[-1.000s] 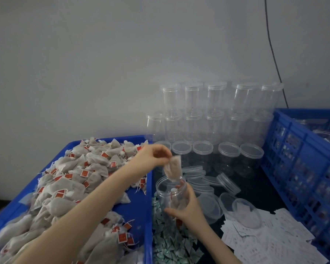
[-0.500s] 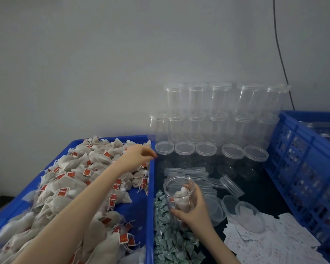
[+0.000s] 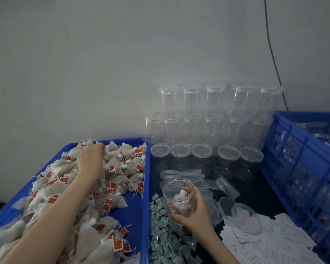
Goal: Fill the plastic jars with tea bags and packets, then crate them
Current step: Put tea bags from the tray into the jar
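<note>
**Reaching for the next tea bag**

Reaching into the far part of the blue tray (image 3: 111,143) at the left of the frame, the left hand (image 3: 90,159) lay knuckles-up on the heap of tea bags (image 3: 122,164). Its fingertips were buried among the bags, so whether they pinched one or lay loose could not be told. At lower centre the right hand (image 3: 196,212) was wrapped round the open jar (image 3: 179,197), thumb across the near side and fingers behind, holding it tilted toward the tray. One tea bag (image 3: 181,204) was visible inside it.

Small green packets (image 3: 160,225) lay heaped just below and left of the jar. White slips (image 3: 255,242) spread over the lower right, with loose lids (image 3: 227,187) between them and the rows of empty capped jars (image 3: 208,130) stacked against the wall. The blue crate (image 3: 303,168) stood at the right edge.

To do this step well, my judgement was that the left hand should take a single bag by its body rather than its string, since the tags and threads looked tangled and could drag neighbours along. Keeping the jar's mouth tipped toward the tray would shorten the carry. The bag should go in bottom first, so the tag did not catch on the rim.
</note>
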The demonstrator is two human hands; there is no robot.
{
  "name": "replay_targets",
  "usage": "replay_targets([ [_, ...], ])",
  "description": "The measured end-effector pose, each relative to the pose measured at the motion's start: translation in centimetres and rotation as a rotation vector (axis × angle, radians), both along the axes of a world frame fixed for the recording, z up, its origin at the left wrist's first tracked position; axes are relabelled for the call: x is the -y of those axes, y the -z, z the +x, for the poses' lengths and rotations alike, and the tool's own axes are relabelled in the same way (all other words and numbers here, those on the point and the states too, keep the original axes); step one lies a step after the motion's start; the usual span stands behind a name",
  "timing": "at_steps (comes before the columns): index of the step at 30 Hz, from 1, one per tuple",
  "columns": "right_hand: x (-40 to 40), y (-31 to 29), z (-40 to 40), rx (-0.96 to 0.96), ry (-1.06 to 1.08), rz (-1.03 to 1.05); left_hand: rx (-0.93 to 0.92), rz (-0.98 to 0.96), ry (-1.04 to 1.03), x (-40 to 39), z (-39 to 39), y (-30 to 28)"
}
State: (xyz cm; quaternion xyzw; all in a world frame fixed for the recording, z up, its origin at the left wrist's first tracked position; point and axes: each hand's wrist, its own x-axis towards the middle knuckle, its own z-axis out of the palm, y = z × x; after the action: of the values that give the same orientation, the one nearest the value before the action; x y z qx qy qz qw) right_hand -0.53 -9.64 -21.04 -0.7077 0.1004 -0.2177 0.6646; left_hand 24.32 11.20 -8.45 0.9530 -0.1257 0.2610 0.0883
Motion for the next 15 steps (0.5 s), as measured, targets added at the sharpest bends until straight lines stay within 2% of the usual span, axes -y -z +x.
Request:
replay_targets([
  [4, 0.1, -0.1, 0.1, 0.000, 0.006, -0.008, 0.065, -0.137, 0.179, 1.2, -2.0, -2.5],
  [7, 0.0, -0.2, 0.1, -0.003, 0.007, 0.008, 0.076, -0.373, 0.389, 2.9, -5.0, -4.4],
  [11, -0.1, -0.5, -0.2, -0.009, 0.014, -0.001, -0.123, -0.550, 0.620, 6.1, -9.5, -5.8],
  [13, 0.0, -0.6, -0.3, -0.003, 0.026, -0.003, -0.247, -0.533, 0.723, 7.7, -11.2, -5.8],
  [15, 0.2, -0.8, -0.5, 0.003, 0.044, -0.011, -0.348, -0.423, 0.805, 9.1, -12.6, -5.1],
])
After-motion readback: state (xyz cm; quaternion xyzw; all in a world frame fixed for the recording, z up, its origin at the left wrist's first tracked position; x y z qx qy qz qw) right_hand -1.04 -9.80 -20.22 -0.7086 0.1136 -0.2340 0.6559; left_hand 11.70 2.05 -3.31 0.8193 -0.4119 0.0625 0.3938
